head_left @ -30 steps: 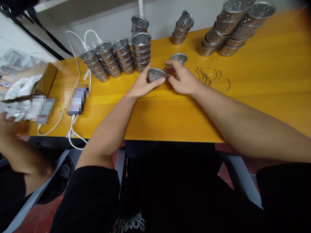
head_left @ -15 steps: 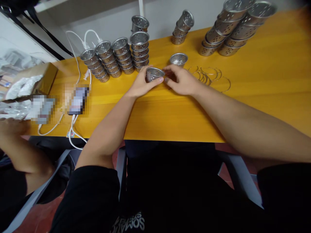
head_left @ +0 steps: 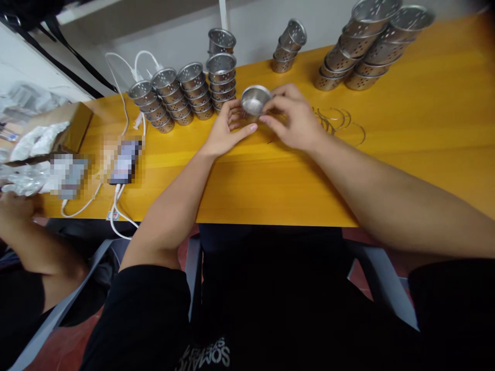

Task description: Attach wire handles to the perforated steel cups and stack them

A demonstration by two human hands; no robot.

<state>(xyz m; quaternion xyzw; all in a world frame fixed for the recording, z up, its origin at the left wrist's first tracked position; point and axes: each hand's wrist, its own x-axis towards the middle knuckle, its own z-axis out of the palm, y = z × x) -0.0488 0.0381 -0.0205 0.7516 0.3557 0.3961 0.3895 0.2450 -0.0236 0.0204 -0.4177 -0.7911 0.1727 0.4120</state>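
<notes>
Silver cup [head_left: 255,104], rim [head_left: 257,86] in right fingers [head_left: 279,102], well inside table edge [head_left: 278,222]

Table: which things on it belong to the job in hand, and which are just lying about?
In the job:
- metal cup in the right hand
- stacked perforated cups
- wire loops, probably

Lying about, it seems:
- phone
- white cables
- cardboard box
- plastic wrapping

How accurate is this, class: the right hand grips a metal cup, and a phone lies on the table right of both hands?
Wrong side: the head view shows the phone on the table left of the left hand; the right hand grips the metal cup.
</notes>
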